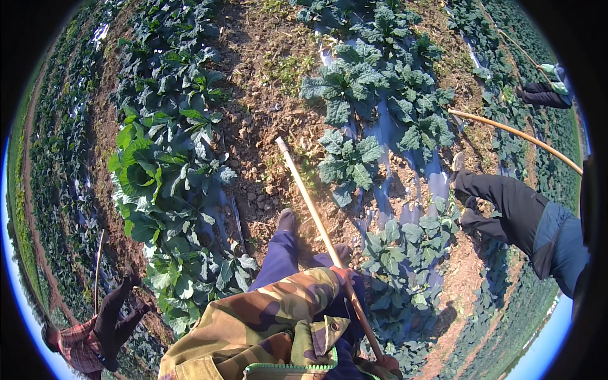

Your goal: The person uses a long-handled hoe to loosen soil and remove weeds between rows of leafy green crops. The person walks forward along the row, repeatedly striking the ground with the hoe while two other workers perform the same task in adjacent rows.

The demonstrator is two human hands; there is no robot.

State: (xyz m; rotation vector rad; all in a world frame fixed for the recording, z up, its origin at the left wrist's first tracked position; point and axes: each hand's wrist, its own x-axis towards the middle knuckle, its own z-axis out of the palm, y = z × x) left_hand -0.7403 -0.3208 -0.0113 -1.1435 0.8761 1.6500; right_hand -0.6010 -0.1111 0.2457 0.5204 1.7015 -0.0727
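One long pole [310, 202] — left hand [342, 274] and right hand [389, 363] clasped round it; step, apparently: guiding it between leafy plants [349, 158] — next move wants leaf clearance.

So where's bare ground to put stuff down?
The crumbly brown soil path, between the leafy green plants on the left and the long tan wooden pole. Another runs right of the curly blue-green plants, partly blocked by someone in black trousers. Both rows are crowded.

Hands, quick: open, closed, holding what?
Left hand: closed, holding the wooden pole.
Right hand: closed around the same pole, closer to the body.
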